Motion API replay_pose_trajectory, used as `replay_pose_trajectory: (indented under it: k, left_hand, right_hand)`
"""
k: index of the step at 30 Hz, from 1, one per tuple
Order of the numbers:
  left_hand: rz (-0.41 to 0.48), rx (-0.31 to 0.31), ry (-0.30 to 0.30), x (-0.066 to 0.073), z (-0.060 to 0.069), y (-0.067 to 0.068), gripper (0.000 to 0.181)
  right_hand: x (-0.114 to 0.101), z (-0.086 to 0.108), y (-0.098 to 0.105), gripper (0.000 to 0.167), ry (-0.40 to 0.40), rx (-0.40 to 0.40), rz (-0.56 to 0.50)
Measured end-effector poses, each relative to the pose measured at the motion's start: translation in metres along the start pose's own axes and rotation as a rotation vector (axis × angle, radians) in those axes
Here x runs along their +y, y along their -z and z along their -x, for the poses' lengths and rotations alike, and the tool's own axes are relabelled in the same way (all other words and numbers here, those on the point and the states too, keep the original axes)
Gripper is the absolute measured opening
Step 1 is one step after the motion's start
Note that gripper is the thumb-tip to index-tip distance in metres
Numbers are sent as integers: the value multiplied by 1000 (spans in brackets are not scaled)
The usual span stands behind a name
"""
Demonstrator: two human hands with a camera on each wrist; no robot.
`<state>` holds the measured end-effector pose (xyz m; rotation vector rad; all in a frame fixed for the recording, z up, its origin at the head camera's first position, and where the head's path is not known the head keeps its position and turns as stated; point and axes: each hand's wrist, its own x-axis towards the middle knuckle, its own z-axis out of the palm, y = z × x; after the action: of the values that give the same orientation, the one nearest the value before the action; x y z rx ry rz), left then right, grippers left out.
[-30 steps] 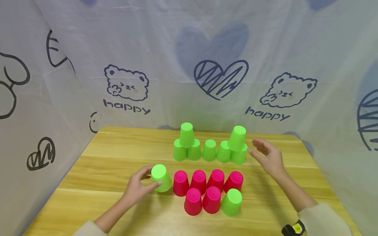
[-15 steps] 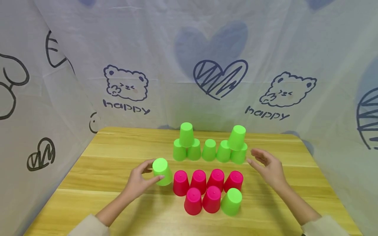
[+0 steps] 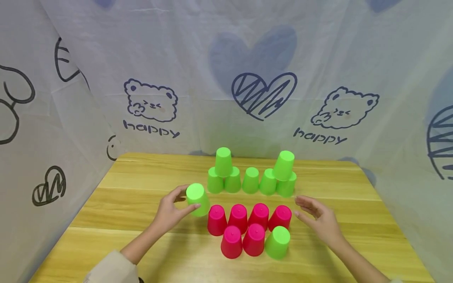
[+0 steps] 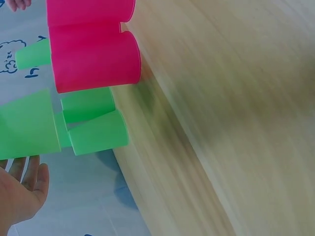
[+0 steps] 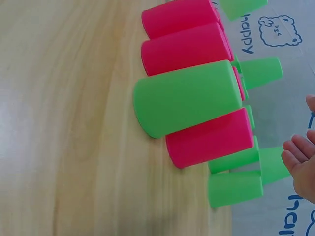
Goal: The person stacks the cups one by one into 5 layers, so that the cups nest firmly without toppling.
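Note:
My left hand [image 3: 170, 210] grips an upside-down green cup [image 3: 199, 202] between thumb and fingers, lifted off the table just left of the red cups. In the left wrist view the held green cup [image 4: 29, 125] shows at the left edge above the fingers. My right hand [image 3: 320, 220] hovers to the right of the rear red cups, fingers loosely bent and holding nothing. Nearest to it stands an upside-down red cup [image 3: 280, 218]. In the right wrist view the right hand [image 5: 301, 160] shows at the right edge, apart from the cups.
At the back, a row of green cups [image 3: 251, 181] carries two more, a left upper cup [image 3: 223, 162] and a right upper cup [image 3: 284, 166]. Several red cups [image 3: 232, 241] stand in front, with a green cup [image 3: 277, 242] at right. A printed curtain [image 3: 205, 129] encloses the wooden table [image 3: 116, 188].
My left hand has lifted the green cup and carried it slightly farther back and to the right. The right hand has come nearer to me, from beside the back row to beside the red cups.

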<state>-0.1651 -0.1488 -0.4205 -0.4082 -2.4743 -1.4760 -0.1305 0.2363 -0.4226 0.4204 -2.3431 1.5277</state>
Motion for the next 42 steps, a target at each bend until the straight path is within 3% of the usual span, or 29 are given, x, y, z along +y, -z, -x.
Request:
replay_pose_trajectory:
  k: [6,11,20,28,42]
  left_hand:
    - [30,0,16,4,-8,-6,49]
    - [58,-13,26,8,-15,-12,51]
    - [117,-32,20,14,-25,-27,52]
    - [120,-33,1,18,-32,-40,48]
    - [141,-34,2,31,-46,-64,50]
  right_hand:
    - [3,12,-5,34,54,-37,-22]
    - [6,22,-7,37,36,-92,-6]
    - [14,34,-9,41,37,-165,-67]
    - [22,43,-14,45,30,-214,-50]
    - [30,46,-22,49,-76,-276,-22]
